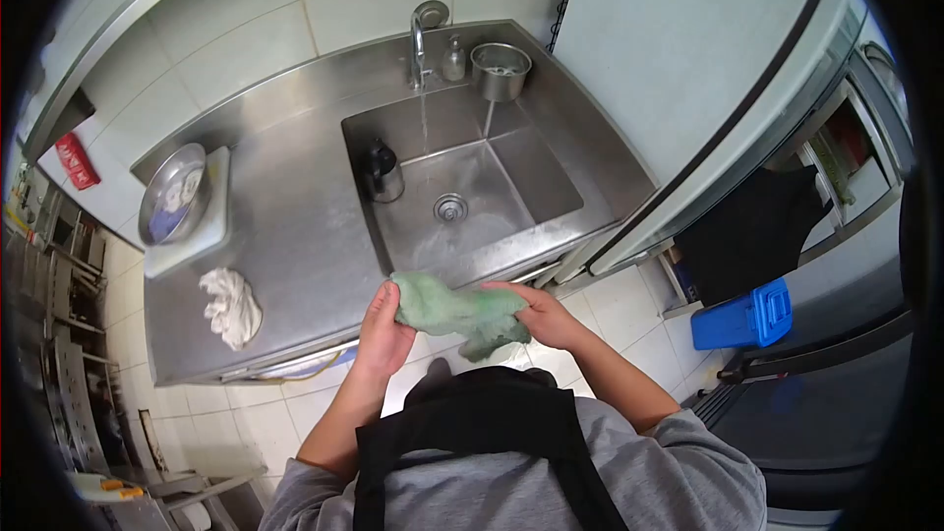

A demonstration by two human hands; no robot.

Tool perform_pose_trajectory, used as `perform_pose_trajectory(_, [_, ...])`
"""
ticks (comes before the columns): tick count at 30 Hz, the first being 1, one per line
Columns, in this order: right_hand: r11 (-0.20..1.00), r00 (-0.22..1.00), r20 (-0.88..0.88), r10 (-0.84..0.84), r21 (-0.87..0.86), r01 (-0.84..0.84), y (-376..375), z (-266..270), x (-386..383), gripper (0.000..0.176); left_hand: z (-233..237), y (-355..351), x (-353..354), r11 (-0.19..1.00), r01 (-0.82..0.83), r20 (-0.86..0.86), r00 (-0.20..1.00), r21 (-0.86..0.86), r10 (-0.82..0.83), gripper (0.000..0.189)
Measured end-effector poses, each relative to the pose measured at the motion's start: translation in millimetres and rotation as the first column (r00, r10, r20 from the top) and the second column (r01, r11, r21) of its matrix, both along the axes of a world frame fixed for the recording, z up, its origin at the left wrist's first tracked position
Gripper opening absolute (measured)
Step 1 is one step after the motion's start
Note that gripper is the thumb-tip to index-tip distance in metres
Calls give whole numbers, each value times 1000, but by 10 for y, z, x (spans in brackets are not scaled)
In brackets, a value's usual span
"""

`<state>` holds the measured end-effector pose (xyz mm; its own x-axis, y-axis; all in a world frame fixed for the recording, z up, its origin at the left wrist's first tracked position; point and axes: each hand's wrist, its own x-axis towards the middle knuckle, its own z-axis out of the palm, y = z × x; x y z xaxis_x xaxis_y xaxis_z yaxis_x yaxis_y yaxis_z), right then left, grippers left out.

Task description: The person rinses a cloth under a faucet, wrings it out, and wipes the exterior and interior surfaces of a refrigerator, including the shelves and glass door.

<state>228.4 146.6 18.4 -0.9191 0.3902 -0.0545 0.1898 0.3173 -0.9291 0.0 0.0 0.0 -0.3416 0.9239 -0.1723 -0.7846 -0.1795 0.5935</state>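
Note:
A green cloth is stretched between my two hands in front of the sink's near edge, with a darker part hanging down on the right. My left hand grips its left end, thumb on top. My right hand is closed on its right end. Beyond the cloth is the steel sink, where water runs from the tap into the basin. A black and steel jug stands at the basin's left side.
A crumpled white cloth lies on the counter's left part, near a steel bowl on a white board. Behind the basin are a soap bottle and a steel pot. A blue bin stands at right.

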Motion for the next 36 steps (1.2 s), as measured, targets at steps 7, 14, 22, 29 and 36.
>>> perform_pose_trajectory(7, [522,837,-178,-517,-841,144,1304,224,-881,36,276,1560,-731,997,45,23,999,59,-46,33])
perform_pose_trajectory(14, [279,720,-122,-683,-955,102,3244,223,-1548,34,160,3293,-1343,998,44,-36,998,38,-43,30])
perform_pose_trajectory(22, [569,575,-322,-752,-758,319,5955,-149,-2455,26,-305,5111,-1384,958,-74,-276,961,-277,-6,42])
perform_pose_trajectory(29, [707,688,685,239,363,-607,6538,-844,-3376,33,-728,6249,-1191,880,26,-66,996,-474,-65,39])
perform_pose_trajectory(36, [657,826,563,-37,637,-404,6657,-1369,-3444,36,-977,6480,-1195,917,-134,-42,991,-376,128,46])
